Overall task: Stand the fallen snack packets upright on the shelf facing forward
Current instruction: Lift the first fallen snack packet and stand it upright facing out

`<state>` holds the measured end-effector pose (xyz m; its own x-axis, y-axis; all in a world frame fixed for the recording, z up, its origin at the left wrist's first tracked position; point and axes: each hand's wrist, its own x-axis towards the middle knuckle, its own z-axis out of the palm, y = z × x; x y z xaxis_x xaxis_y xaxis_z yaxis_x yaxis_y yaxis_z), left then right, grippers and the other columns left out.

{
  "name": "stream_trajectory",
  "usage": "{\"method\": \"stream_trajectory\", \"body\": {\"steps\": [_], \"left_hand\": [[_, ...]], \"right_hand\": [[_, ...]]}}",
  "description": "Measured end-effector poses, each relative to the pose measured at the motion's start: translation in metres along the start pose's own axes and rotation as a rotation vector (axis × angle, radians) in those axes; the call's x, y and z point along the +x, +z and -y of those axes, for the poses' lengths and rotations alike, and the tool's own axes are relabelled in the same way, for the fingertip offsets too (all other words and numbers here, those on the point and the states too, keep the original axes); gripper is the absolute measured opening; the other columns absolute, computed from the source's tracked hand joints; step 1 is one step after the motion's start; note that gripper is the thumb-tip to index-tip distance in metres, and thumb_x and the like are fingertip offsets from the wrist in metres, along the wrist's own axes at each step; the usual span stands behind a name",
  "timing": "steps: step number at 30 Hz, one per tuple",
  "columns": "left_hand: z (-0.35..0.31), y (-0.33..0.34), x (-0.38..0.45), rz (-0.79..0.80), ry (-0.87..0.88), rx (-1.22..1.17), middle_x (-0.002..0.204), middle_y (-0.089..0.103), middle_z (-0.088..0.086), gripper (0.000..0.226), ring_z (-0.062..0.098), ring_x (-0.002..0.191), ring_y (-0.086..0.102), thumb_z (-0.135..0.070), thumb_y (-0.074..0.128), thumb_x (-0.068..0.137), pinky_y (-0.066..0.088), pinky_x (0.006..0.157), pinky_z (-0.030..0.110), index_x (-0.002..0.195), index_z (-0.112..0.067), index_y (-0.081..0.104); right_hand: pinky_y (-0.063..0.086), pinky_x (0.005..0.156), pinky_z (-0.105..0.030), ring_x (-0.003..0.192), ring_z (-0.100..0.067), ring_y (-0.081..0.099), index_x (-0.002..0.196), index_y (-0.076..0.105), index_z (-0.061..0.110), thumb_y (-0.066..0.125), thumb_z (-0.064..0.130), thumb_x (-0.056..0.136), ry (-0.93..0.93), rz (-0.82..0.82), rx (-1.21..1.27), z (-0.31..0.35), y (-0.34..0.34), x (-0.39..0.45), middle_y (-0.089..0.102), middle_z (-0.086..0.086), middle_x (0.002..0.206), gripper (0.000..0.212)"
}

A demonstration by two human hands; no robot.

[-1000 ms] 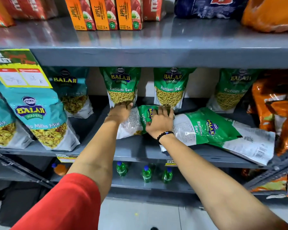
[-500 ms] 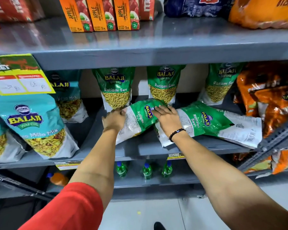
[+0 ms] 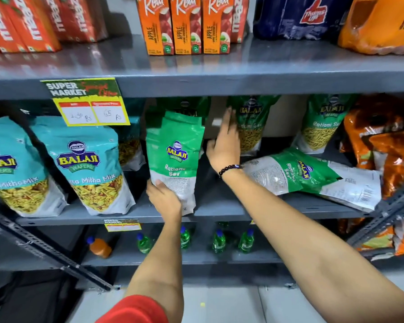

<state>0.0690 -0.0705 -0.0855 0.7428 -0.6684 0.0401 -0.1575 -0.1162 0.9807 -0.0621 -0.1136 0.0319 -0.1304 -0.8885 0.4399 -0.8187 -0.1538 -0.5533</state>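
Observation:
A green Ratlami Sev packet [image 3: 176, 157] stands upright near the front of the grey middle shelf [image 3: 222, 209], its label facing me. My left hand [image 3: 165, 198] grips its white bottom corner. My right hand [image 3: 225, 145] hovers just right of the packet with fingers spread, holding nothing. Another green Ratlami Sev packet [image 3: 296, 173] lies flat on its side to the right, overlapping one more fallen packet [image 3: 357, 190] with its barcode showing. Upright green packets [image 3: 251, 127] stand along the back of the shelf.
Teal Mitha Mix packets [image 3: 91, 169] stand at the left under a yellow price tag [image 3: 89, 106]. Orange packets [image 3: 383, 148] crowd the right end. Juice cartons [image 3: 187, 26] sit on the shelf above, green bottles [image 3: 218, 241] on the one below.
The fallen packet under my hands has been lifted from lying on its side to standing upright. My right hand has come off it and moved up to its right.

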Motion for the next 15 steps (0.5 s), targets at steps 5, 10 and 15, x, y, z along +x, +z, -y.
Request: {"method": "stream_trajectory", "body": {"steps": [5,10,15], "left_hand": [[-0.001,0.000,-0.005,0.092,-0.007,0.005,0.137,0.040,0.029,0.049,0.039,0.128,0.040,-0.029,0.029,0.101,0.034,0.103,0.042,0.140,0.001,0.034],[-0.003,0.002,0.001,0.201,-0.017,-0.010,0.134,0.042,0.029,0.046,0.037,0.125,0.042,-0.027,0.039,0.099,0.035,0.101,0.038,0.130,0.007,0.040],[-0.008,-0.009,0.016,0.230,-0.164,-0.070,0.135,0.051,0.023,0.050,0.035,0.125,0.047,-0.038,0.031,0.099,0.034,0.104,0.038,0.126,-0.001,0.050]], "right_hand": [[0.047,0.074,-0.032,0.102,-0.033,0.062,0.111,0.057,0.006,0.061,0.008,0.073,0.330,0.586,0.250,-0.009,0.025,-0.036,0.065,-0.020,0.114,0.038],[0.049,0.094,-0.033,0.106,-0.021,0.062,0.114,0.063,0.010,0.079,0.011,0.066,0.327,0.725,0.475,-0.018,0.038,-0.040,0.068,-0.007,0.117,0.050],[0.042,0.107,-0.039,0.122,-0.026,0.055,0.127,0.047,0.007,0.085,0.019,0.063,0.389,0.627,0.500,-0.036,0.052,-0.031,0.059,-0.011,0.131,0.075]]}}
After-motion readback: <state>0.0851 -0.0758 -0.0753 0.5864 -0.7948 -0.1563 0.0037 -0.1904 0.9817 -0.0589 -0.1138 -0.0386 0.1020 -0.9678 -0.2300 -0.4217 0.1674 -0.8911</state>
